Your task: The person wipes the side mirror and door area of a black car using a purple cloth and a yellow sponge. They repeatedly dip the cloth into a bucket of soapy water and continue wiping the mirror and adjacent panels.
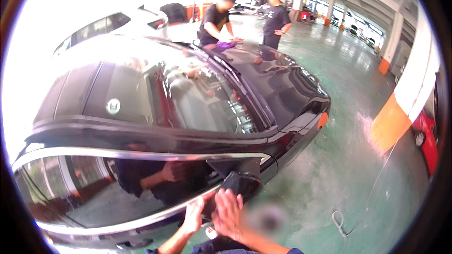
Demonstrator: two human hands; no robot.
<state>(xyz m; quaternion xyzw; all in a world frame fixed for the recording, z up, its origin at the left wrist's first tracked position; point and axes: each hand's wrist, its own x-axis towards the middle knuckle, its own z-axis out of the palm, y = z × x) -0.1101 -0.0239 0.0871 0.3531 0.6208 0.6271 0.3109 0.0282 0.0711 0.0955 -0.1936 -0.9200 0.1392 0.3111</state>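
Glossy black car [197, 89], hands [214, 214] at its side mirror [241, 184].

Green glossy floor [343, 160] – white pillars [414, 84] with orange bases, bright daylight beyond the open garage.

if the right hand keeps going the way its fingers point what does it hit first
Most likely the black side mirror: the right hand points its spread fingers up at it from just below. Depth is unclear, so contact can't be judged.
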